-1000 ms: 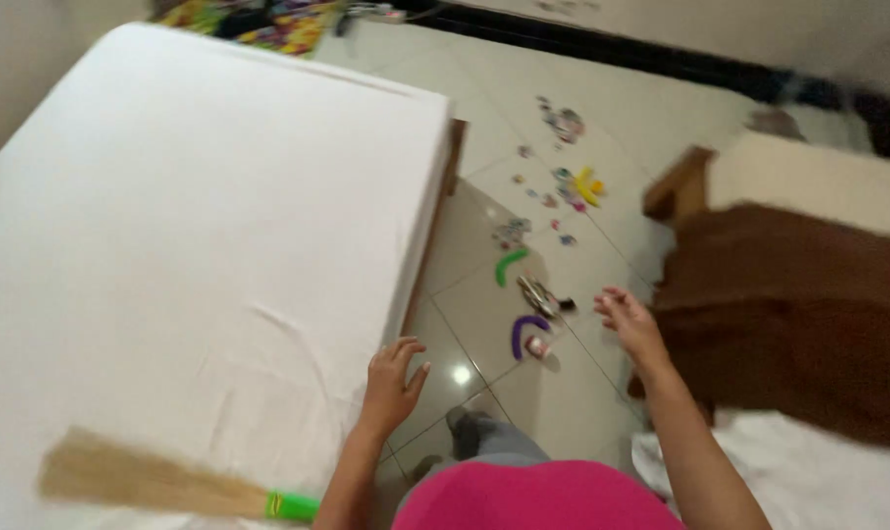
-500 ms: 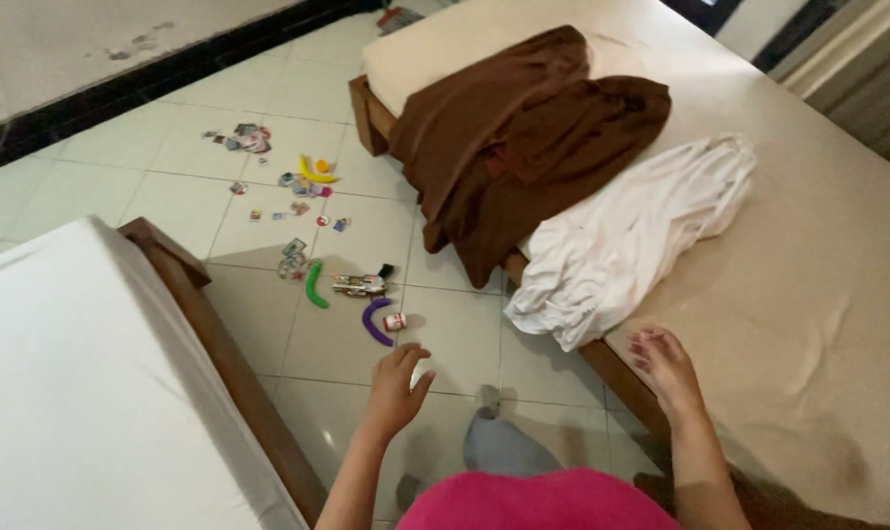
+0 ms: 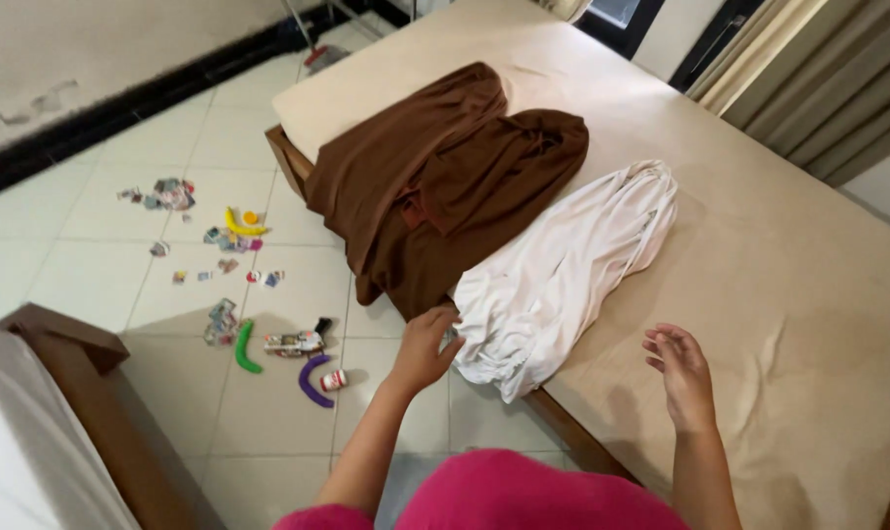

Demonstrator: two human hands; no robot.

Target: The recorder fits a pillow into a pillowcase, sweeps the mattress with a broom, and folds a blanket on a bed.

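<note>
A crumpled white sheet (image 3: pixel 563 270) lies on the beige mattress (image 3: pixel 759 255) and hangs over its near edge. My left hand (image 3: pixel 423 345) is at the sheet's lower left corner, fingers curled against the cloth; whether it grips the cloth is unclear. Over the mattress to the right of the sheet, my right hand (image 3: pixel 680 375) hovers with fingers apart and holds nothing. A brown blanket (image 3: pixel 435 177) lies bunched beyond the white sheet and drapes over the bed's corner.
Small toys litter the tiled floor (image 3: pixel 102 265): a green curved piece (image 3: pixel 242 348), a purple curved piece (image 3: pixel 311 381), a yellow piece (image 3: pixel 239 225) and several small cards. A second bed's wooden frame (image 3: pixel 82 393) stands at lower left. Curtains (image 3: pixel 808 88) hang at upper right.
My view has swung from the white-sheeted bed to the beige one. My left hand has come from the floor side up to the white sheet's corner; my right hand stays over the mattress.
</note>
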